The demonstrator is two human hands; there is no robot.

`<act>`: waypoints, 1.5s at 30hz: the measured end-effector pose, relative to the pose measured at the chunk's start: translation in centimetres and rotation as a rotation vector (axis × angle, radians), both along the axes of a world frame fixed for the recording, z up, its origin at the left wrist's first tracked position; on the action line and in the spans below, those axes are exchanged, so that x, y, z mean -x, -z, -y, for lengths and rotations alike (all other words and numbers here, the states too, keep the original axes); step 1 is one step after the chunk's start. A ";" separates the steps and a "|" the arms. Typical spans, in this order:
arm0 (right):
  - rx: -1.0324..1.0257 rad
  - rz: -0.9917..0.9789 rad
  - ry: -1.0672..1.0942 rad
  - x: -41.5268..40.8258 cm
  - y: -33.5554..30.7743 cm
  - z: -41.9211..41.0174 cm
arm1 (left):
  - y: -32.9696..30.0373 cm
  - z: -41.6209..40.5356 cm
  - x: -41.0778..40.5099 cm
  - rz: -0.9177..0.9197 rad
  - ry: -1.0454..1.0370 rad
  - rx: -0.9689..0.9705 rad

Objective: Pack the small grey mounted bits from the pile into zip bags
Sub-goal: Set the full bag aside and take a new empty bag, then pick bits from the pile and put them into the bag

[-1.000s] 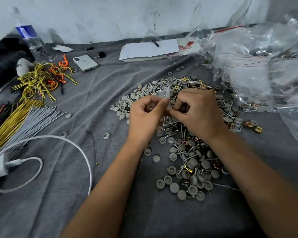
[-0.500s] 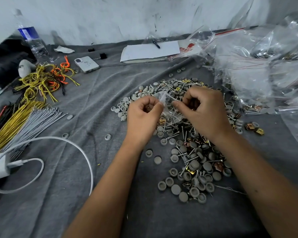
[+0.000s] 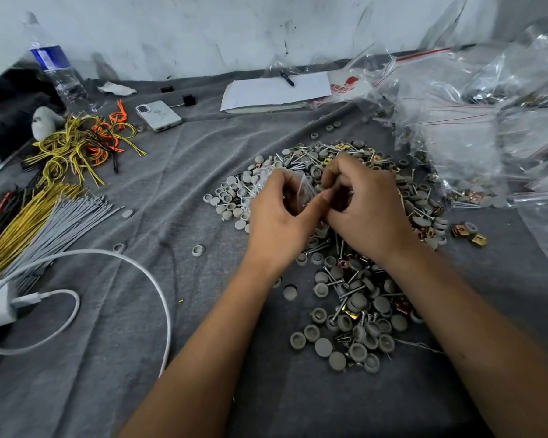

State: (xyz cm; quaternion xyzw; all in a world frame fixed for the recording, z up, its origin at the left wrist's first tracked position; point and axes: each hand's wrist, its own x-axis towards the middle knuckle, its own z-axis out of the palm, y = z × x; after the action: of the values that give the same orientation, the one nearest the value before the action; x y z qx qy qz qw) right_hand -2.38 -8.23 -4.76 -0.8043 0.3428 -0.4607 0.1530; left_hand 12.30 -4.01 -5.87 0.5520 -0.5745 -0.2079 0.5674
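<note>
Left hand [image 3: 280,216]: fingers are curled and pinched on the small clear plastic zip bag [image 3: 301,192], held just above the pile.
Zip bag: it is seen crumpled and see-through between both hands; whether anything is inside cannot be told.
Right hand [image 3: 366,205]: fingers are curled at the bag's other edge; what else is held cannot be told.
Pile of small grey round mounted bits [image 3: 358,308]: it is spread on the grey cloth [image 3: 171,191], mixed with screws and brass clips.
Risk: wrong parts could be scooped in from the mixed pile; bits could be spilled if the thin mouth is let slip.
</note>
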 end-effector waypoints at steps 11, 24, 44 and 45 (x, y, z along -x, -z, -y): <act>-0.039 0.034 0.069 0.1 0.1 0.3 | 0.2 0.3 -1.3 0.178 -0.090 -0.021; -0.106 -0.167 -0.176 0.4 -0.7 -0.4 | -2.3 -1.2 -4.9 0.248 -0.558 0.390; -0.010 -0.044 -0.179 0.0 -0.8 -0.3 | -0.2 0.4 -3.3 -0.051 -0.063 -0.256; -0.006 -0.025 -0.198 -0.1 -0.8 -0.4 | -0.1 0.4 -3.3 -0.106 -0.037 -0.282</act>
State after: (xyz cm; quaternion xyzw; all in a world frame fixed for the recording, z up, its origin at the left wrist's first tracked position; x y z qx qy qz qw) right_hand -2.27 -7.79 -4.00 -0.8395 0.2647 -0.4322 0.1958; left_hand 15.59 -4.42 -5.74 0.6251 -0.4983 -0.3050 0.5176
